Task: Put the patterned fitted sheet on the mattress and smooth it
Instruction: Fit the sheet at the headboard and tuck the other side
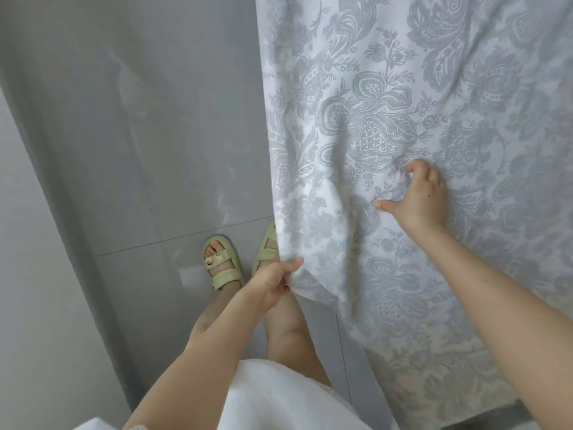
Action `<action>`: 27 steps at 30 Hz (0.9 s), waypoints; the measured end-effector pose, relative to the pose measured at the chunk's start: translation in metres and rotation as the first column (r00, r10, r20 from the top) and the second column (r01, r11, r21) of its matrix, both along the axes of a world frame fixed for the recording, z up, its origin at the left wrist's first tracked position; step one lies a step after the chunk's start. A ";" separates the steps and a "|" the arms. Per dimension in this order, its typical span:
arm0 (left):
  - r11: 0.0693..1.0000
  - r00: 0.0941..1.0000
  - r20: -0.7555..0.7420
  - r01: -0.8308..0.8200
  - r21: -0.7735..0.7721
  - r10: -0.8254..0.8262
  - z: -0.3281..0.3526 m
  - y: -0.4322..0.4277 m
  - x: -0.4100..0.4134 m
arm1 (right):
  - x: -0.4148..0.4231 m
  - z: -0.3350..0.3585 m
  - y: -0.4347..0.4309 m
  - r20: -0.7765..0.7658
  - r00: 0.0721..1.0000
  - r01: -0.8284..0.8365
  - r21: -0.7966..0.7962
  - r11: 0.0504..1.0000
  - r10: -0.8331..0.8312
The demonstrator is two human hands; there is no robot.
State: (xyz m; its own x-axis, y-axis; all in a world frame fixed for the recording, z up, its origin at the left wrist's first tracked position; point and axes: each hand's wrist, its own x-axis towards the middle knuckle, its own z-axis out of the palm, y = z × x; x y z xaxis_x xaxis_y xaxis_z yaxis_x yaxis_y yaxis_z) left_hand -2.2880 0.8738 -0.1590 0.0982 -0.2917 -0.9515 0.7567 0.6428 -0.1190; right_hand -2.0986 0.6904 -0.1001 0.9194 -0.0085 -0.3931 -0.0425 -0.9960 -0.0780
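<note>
Underfoot, glossy grey floor tiles (124, 150) with thin grout lines fill the left half. Across the right side the sheet (403, 88) lies spread flat, soft white cloth printed with grey floral scrolls, its side hanging in loose folds toward the floor. The left hand (276, 280) has its grip pinching that hanging edge. The right hand (424, 197) presses curled fingers into the cloth, thumb spread; whether its grip holds a fold I cannot tell. Pale yellow strapped sandals (221, 265) stand beside the drape.
</note>
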 end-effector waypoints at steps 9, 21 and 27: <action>0.981 0.994 0.079 0.055 0.183 -0.071 0.006 0.062 0.020 | 0.000 -0.005 0.001 -0.023 1.000 -0.011 -0.088 0.996 0.009; 0.918 0.992 0.048 0.089 0.387 -0.117 0.022 0.111 0.109 | -0.006 -0.004 0.009 -0.051 0.999 -0.021 -0.194 0.981 0.011; 0.903 0.983 0.074 0.125 0.412 -0.169 0.049 0.133 0.203 | 0.005 0.013 0.017 -0.266 0.964 -0.052 -0.287 0.957 -0.028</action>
State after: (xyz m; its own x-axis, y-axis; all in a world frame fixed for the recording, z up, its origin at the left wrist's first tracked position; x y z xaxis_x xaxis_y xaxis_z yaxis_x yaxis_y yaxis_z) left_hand -2.0851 1.0069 -0.1098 0.1903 0.0961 -0.9770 0.8400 0.4992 0.2127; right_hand -2.0935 0.7074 -0.0875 0.7835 -0.1475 -0.6036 -0.0100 -0.9743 0.2251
